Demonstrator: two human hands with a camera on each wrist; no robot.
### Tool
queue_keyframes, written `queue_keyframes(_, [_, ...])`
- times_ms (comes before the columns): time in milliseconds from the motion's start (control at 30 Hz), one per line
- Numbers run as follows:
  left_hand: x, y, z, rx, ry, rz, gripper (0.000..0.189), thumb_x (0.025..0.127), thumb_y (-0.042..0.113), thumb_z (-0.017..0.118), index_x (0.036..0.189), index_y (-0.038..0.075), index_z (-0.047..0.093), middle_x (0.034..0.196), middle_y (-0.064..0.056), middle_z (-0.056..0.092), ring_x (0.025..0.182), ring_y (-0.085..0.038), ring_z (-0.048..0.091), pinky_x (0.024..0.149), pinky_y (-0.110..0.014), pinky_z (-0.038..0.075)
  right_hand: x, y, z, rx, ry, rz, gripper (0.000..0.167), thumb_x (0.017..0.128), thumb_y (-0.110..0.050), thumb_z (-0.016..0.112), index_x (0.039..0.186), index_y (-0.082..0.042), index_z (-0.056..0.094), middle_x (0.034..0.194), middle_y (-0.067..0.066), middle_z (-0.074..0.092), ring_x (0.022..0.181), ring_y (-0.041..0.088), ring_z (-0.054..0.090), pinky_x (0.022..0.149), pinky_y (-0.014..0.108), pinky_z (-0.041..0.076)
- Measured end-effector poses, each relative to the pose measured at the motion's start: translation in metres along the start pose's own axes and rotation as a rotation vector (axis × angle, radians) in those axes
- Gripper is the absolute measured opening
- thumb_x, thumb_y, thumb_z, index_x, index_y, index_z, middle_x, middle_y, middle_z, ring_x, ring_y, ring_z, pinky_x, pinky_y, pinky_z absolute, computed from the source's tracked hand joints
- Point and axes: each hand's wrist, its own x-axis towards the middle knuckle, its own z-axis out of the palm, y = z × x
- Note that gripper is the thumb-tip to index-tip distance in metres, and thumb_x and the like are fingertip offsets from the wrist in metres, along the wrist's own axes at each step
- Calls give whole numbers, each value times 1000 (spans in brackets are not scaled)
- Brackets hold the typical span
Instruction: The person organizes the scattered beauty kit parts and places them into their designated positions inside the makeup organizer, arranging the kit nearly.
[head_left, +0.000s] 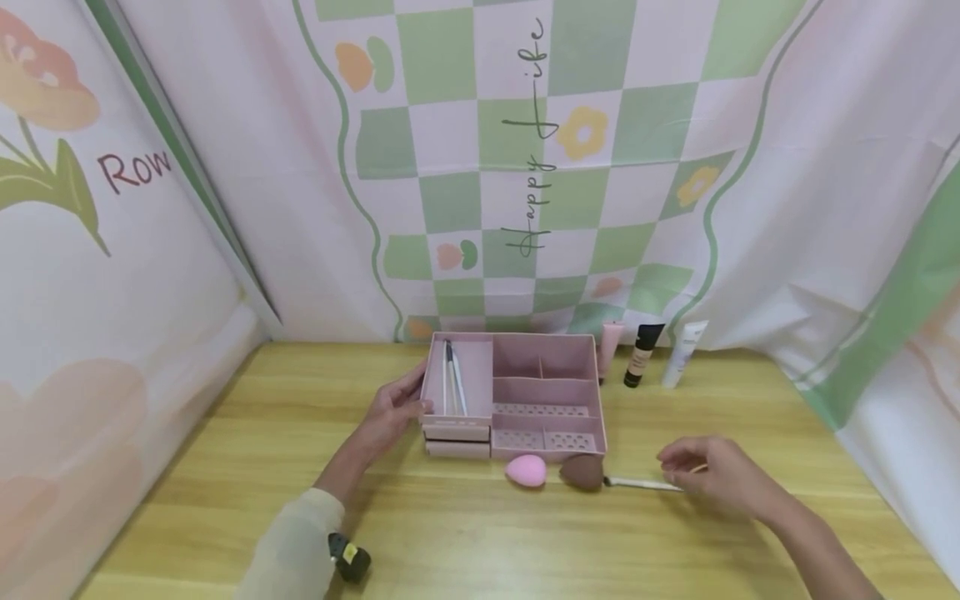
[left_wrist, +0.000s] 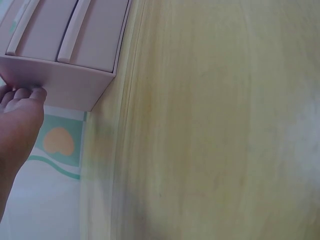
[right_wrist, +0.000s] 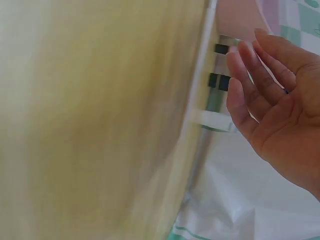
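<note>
Brush (head_left: pixel 641 483): lay just left of the right hand (head_left: pixel 720 475)
Right hand: fingers loosely bent, couldn't tell if touching
Sponges (head_left: pixel 527 471): pink plus brown, sat between both hands
Left hand (head_left: pixel 390 412): relaxed fingers against the organizer (head_left: pixel 491 433)
Organizer: right of left hand
Tubes (head_left: pixel 643 357): three, beyond right hand

Wood-grain tabletop (head_left: pixel 465 550) below me, yellowish. Ahead of me, hanging cloth (head_left: pixel 437 54): green-and-white checks, yellow flowers, wavy green border either side, lettering "Happy Life" (head_left: pixel 529 142) running sideways. To my left, white panel (head_left: pixel 150 267) with large peach flower (head_left: pixel 45 75) and letters "Row." To my right, creased white cloth with green band (head_left: pixel 885 308). Near hanging cloth I count three tubes, caps down: pink tube (head_left: pixel 611 342), black-and-beige tube (head_left: pixel 642 357), white tube (head_left: pixel 683 354).
</note>
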Motion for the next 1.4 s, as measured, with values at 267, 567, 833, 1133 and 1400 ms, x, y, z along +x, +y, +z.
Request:
queue_keyframes(267, [-1, 2, 1, -7, -4, 1, 76, 93, -10, 50, 158, -7, 12, 170, -24, 6, 158, -40, 9, 117, -18, 38, -2, 13, 8, 4, -58, 4, 28, 81, -9, 78, 105, 4, 72, 92, 7, 76, 77, -7, 61, 69, 17, 59])
queue_keyframes(567, [2, 3, 2, 3, -11, 6, 75, 92, -11, 48, 158, -8, 12, 170, -25, 6, 157, -41, 11, 116, -17, 40, 1, 16, 9, -5, -83, -1, 24, 81, -12, 80, 101, 1, 75, 88, 3, 75, 75, -8, 58, 65, 17, 57])
queue_keyframes(833, [1, 0, -1, 11, -1, -11, 76, 93, -11, 49, 158, -8, 11, 170, -25, 6, 158, -41, 10, 116, -16, 38, 7, 26, 14, -58, -58, -117, 12, 80, -9, 81, 92, -6, 78, 85, 1, 75, 74, -10, 55, 61, 16, 52])
queue_keyframes(1133, [0, 1, 0, 12, 4, -9, 76, 93, -11, 49, 158, -8, 10, 170, -25, 5, 158, -40, 8, 118, -17, 36, 10, 31, 19, -62, -42, -172, 6, 80, -7, 80, 85, -7, 77, 81, 0, 73, 72, -9, 54, 57, 16, 51])
queue_keyframes(1400, [0, 0, 0, 22, 6, -10, 75, 94, -10, 49, 158, -8, 11, 170, -24, 6, 158, -39, 8, 117, -14, 37, 9, 30, 22, -64, -46, -150, 6, 81, -5, 78, 87, -6, 75, 80, -1, 71, 71, -8, 55, 58, 17, 54])
